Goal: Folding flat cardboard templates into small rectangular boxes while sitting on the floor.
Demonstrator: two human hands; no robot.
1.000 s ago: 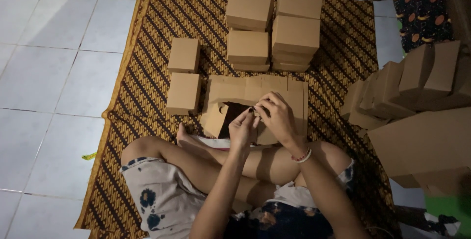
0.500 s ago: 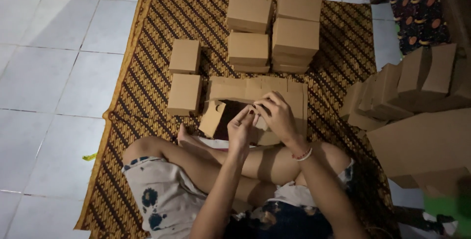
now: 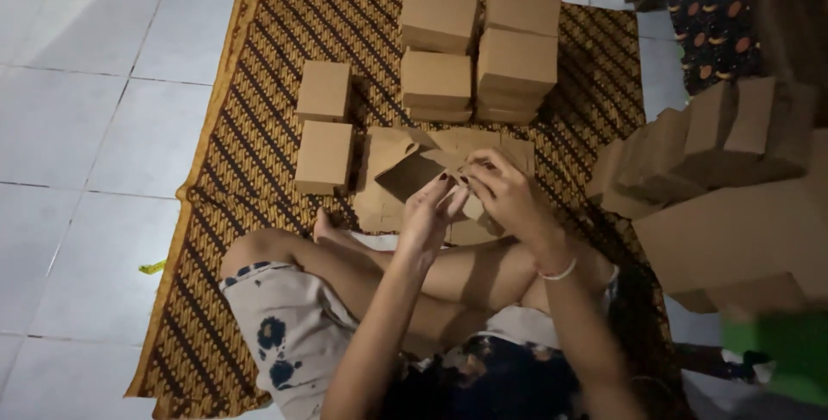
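Left hand: the left hand (image 3: 429, 213) is up in front of the knees, fingers pinched on the near edge of the half-folded box (image 3: 414, 174). So it's grasping cardboard, not loose.

Right hand: the right hand (image 3: 504, 196) is curled over the right side of the same box, fingertips pressing a flap down. There's a white bracelet (image 3: 559, 273) on that wrist.

Where the box is: held just above the flat cardboard sheets (image 3: 379, 204), right in front of the crossed legs, in the middle of the patterned mat (image 3: 259, 84).

What changed: a second ago the dark opening of the box faced up between the hands. Now it's tipped over to the left and the hands have closed in tighter on the right side. My guess is one side is getting tucked shut, so this box looks partway formed, not finished.

Finished ones: two single boxes (image 3: 324, 131) sit side by side on the left, and taller stacks of boxes (image 3: 483, 49) stand behind the hands, all closed up.

Right side: a leaning row of boxes (image 3: 707, 144) and a big plain carton (image 3: 733, 239), pretty dim over there.

Floor: white tiles (image 3: 86, 127) around the mat, with a little yellow scrap (image 3: 152, 266) near its left edge.
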